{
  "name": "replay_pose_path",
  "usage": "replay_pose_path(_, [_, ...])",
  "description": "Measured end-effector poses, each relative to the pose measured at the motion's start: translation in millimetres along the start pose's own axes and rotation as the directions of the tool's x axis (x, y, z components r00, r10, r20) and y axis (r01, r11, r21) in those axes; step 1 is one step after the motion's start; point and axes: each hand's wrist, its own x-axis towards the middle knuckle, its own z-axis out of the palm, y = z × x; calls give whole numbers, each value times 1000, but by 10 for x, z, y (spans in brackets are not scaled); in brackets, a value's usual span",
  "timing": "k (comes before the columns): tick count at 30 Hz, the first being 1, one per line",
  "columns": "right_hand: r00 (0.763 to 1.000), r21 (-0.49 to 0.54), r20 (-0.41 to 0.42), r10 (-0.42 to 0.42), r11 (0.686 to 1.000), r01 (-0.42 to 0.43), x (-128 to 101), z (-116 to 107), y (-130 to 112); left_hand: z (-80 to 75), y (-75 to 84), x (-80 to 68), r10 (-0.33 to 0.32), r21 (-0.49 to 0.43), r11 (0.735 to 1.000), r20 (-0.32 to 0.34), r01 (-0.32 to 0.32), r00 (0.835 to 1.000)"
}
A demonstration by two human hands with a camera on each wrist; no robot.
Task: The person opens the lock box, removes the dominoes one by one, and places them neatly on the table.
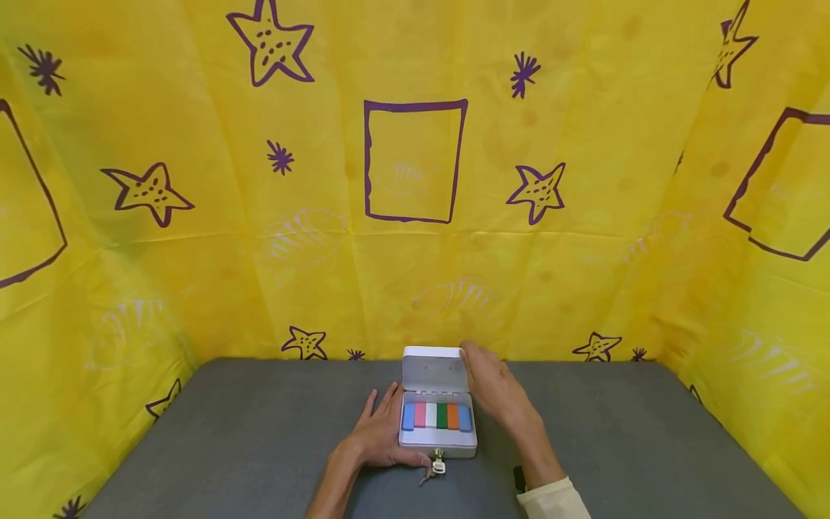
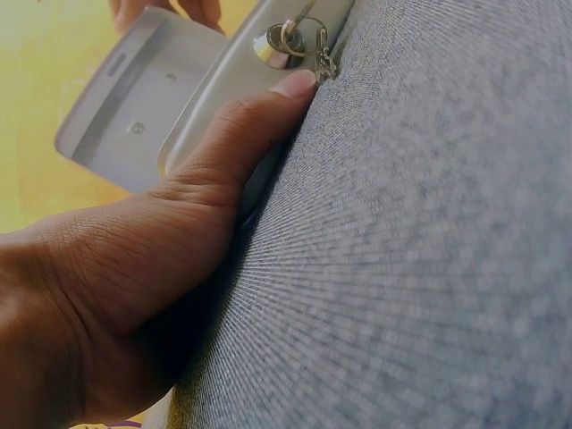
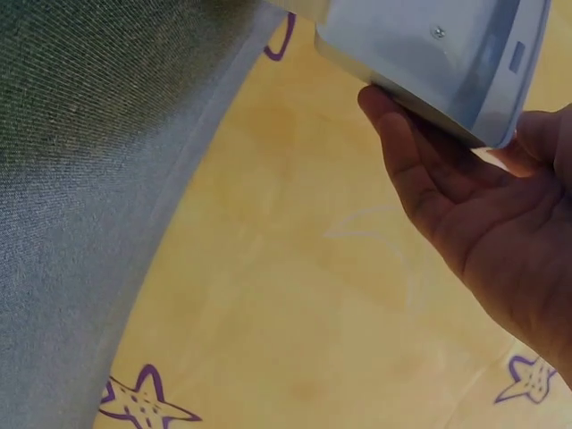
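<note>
A small white metal cash box [image 1: 438,453] stands on the grey table with its lid [image 1: 434,373] raised. Inside lies a row of coloured blocks [image 1: 442,416] in blue, pink, white, green and orange. My left hand [image 1: 382,436] holds the box at its front left corner, fingers along the left side and thumb [image 2: 259,121] across the front. Beside the thumb tip, a key sits in the lock [image 2: 279,45], with a second key [image 1: 426,476] hanging from its ring. My right hand [image 1: 496,386] grips the lid at its right edge; part of its thumb is hidden.
A grey cloth-covered table [image 1: 259,432] surrounds the box. Yellow fabric [image 1: 415,288] printed with purple stars and frames stands behind the table and along both sides.
</note>
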Motion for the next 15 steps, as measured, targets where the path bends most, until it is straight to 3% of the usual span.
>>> replay_pose_path(15, [998,36,28,50,998,-51,5,-30,5,40,-46,36,-4,-6,1000,2,4,1000])
